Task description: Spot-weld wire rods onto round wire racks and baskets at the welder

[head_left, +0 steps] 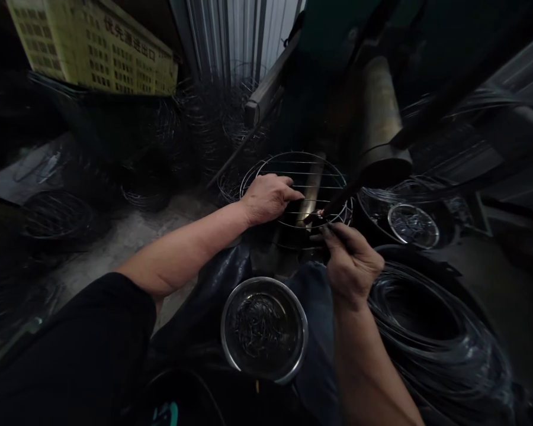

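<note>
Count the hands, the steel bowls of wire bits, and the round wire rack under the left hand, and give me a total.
Hands: 2 (left hand, right hand)
Steel bowls: 2 (steel bowl on the lap, steel bowl to the right)
Round wire rack: 1
Total: 5

Steel bowl (264, 329) w/ wire offcuts — black wire coils (435, 337) to rt, concrete floor (124, 248) left, yellow printed board (91, 44) top L.
</note>
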`<move>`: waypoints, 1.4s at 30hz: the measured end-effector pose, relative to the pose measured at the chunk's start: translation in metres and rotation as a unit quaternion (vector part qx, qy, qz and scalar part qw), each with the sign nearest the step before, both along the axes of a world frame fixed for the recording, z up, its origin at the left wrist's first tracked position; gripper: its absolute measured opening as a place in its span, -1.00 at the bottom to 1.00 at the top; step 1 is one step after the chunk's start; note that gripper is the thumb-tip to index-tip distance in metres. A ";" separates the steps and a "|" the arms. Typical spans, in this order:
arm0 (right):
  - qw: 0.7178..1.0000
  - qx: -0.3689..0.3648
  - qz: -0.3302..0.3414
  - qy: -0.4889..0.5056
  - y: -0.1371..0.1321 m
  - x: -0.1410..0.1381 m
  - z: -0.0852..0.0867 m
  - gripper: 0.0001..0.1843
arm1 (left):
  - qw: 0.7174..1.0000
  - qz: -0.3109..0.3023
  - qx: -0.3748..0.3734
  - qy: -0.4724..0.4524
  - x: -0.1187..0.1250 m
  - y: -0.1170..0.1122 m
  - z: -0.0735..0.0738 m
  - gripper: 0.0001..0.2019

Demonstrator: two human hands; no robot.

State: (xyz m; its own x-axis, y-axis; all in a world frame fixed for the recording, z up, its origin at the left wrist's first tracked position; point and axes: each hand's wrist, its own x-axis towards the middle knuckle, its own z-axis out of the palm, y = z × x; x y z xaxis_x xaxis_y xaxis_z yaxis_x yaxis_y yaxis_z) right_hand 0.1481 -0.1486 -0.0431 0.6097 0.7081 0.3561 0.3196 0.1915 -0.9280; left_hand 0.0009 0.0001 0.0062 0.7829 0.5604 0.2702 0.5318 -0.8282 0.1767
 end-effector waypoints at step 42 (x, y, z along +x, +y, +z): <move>0.990 -0.122 -0.015 0.067 0.008 0.002 0.005 -0.74 | 0.994 0.000 -0.091 -0.055 0.014 0.026 -0.008 -0.61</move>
